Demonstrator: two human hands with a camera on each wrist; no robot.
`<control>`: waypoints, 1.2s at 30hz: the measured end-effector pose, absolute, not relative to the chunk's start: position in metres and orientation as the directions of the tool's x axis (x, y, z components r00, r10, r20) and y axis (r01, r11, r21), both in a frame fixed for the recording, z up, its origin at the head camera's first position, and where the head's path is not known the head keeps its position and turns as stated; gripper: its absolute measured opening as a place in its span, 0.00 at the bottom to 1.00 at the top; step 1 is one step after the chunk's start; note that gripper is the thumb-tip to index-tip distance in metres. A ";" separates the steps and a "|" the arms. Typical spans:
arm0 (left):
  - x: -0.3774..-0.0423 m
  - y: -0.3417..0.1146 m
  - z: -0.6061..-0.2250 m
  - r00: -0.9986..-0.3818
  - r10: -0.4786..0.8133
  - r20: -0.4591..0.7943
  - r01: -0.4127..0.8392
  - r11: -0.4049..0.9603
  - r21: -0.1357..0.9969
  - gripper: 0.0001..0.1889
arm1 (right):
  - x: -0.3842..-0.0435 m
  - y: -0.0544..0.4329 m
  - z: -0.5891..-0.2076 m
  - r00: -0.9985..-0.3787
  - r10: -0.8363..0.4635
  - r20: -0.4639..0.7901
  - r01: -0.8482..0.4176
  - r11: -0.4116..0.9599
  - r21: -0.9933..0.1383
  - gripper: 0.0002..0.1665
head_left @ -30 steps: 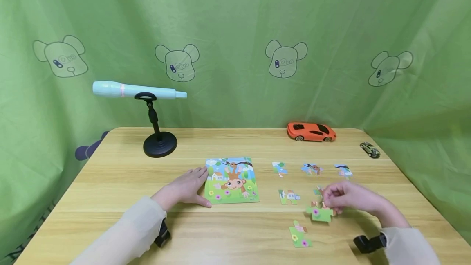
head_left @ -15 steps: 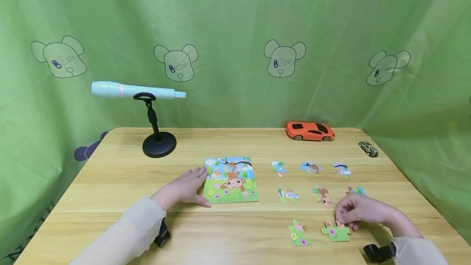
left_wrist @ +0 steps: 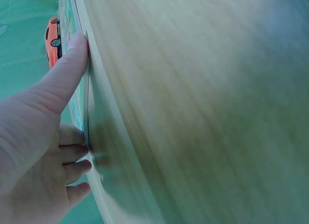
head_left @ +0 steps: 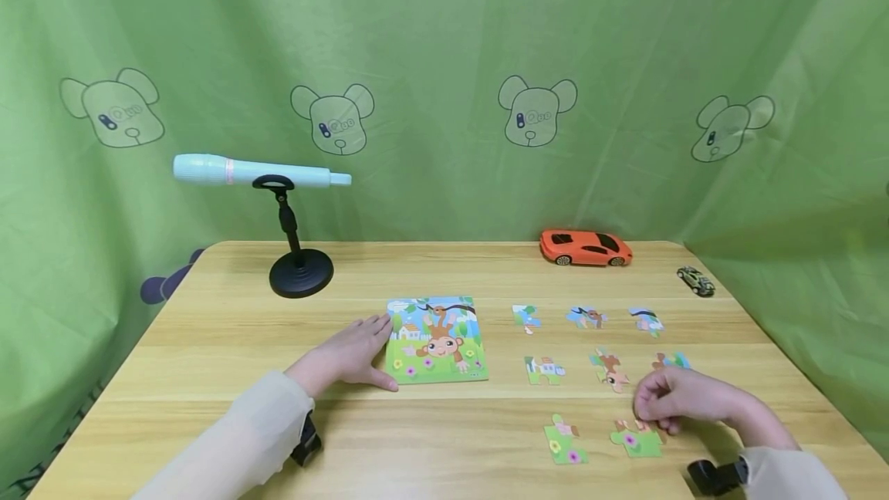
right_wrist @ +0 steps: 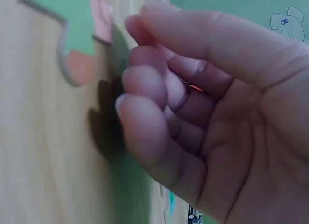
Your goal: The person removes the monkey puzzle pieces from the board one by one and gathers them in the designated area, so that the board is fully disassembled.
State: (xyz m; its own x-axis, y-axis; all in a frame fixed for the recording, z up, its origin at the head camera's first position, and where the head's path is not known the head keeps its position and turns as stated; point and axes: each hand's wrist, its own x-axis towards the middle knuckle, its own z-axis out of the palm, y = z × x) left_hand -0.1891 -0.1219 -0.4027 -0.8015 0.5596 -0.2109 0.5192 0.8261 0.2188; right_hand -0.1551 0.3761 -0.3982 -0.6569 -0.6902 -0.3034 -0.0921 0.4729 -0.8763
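Observation:
My left hand (head_left: 356,356) rests at the left edge of a square picture board (head_left: 474,361) showing an upside-down monkey, its fingertips touching that edge. In the left wrist view, the thumb (left_wrist: 67,72) reaches along the board's side. A green jigsaw piece (head_left: 642,446) with a purple flower lies flat on the table. My right hand (head_left: 684,394) is just above and right of this piece, fingers loosely bent. From the right wrist view, the fingertips (right_wrist: 145,81) stand apart from the jigsaw piece (right_wrist: 75,19) and hold nothing.
Several other jigsaw pieces lie spaced in rows, including a flower piece (head_left: 564,442) and a house piece (head_left: 544,369). One piece (head_left: 674,360) is partly behind the right hand. An orange toy car (head_left: 586,248), a small toy car (head_left: 695,281) and a blue microphone (head_left: 292,173) on a stand are farther back.
The right hand has moved right and toward the near edge, carrying the green jigsaw piece, then let it go onto the table. The left hand has stayed at the board.

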 end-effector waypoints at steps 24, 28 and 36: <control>-0.187 -0.122 -0.402 -0.801 0.561 -0.210 0.517 0.825 0.230 0.52 | -0.207 0.264 -0.379 -0.785 -0.601 -0.153 -0.293 0.577 -0.762 0.17; -0.188 -0.122 -0.402 -0.803 0.558 -0.207 0.515 0.826 0.228 0.53 | -0.211 0.239 -0.381 -0.772 -0.621 -0.132 -0.328 0.568 -0.755 0.16; -0.188 -0.122 -0.402 -0.802 0.558 -0.213 0.515 0.827 0.226 0.52 | -0.216 0.199 -0.387 -0.737 -0.667 -0.105 -0.393 0.550 -0.737 0.14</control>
State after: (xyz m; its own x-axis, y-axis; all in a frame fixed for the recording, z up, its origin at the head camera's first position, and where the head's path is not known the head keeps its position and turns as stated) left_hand -0.1877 -0.1215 -0.4025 -0.8021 0.5578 -0.2132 0.5149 0.8268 0.2263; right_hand -0.2159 0.1988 -0.3874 -0.7373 -0.6674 -0.1046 -0.3931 0.5498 -0.7370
